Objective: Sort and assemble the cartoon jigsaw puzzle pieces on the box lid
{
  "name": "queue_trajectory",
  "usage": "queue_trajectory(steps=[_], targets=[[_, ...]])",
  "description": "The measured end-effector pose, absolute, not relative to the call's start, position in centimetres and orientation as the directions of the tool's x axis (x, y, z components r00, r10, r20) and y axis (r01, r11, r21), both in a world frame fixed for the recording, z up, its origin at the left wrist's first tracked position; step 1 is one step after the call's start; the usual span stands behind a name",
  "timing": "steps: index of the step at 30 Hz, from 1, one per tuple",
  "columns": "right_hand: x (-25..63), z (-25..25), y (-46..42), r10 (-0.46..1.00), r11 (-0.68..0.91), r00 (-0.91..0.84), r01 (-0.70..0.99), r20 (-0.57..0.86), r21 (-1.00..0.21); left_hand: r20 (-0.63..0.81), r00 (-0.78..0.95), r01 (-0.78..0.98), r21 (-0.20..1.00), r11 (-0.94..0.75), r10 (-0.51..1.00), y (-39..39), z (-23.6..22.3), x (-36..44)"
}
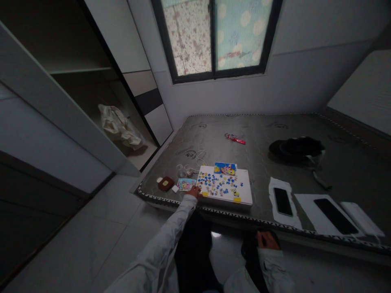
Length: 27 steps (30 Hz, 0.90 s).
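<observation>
A white flat box lies at the bed's front edge, with many small blue, yellow and pink jigsaw pieces spread over its top. A blue cartoon picture card lies across the box's far edge. My left hand is at the box's front left corner, by the nearest pieces, fingers drawn together; whatever they may pinch is too small to make out. Left of it lies another cartoon card, partly covered by the hand. My right hand rests on my right knee, fingers curled, with nothing seen in it.
Left of the box are a brown container, a small white square and clear plastic items. To the right lie a phone on white paper, another dark phone and a black bag. A red item lies farther back.
</observation>
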State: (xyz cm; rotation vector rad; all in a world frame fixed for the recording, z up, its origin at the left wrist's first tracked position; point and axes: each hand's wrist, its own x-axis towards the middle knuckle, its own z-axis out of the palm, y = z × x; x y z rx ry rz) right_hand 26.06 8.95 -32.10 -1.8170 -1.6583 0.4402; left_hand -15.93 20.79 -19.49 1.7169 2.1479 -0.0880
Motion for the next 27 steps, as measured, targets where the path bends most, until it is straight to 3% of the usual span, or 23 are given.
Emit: queue_trajectory(steps=[27], targets=[[25.9, -32.1, 8.7, 0.971, -0.009, 0.164, 0.754, 0.175, -0.657, -0.286, -0.111, 0.953, 0.242, 0.183, 0.952, 21.6, -18.4, -14.0]])
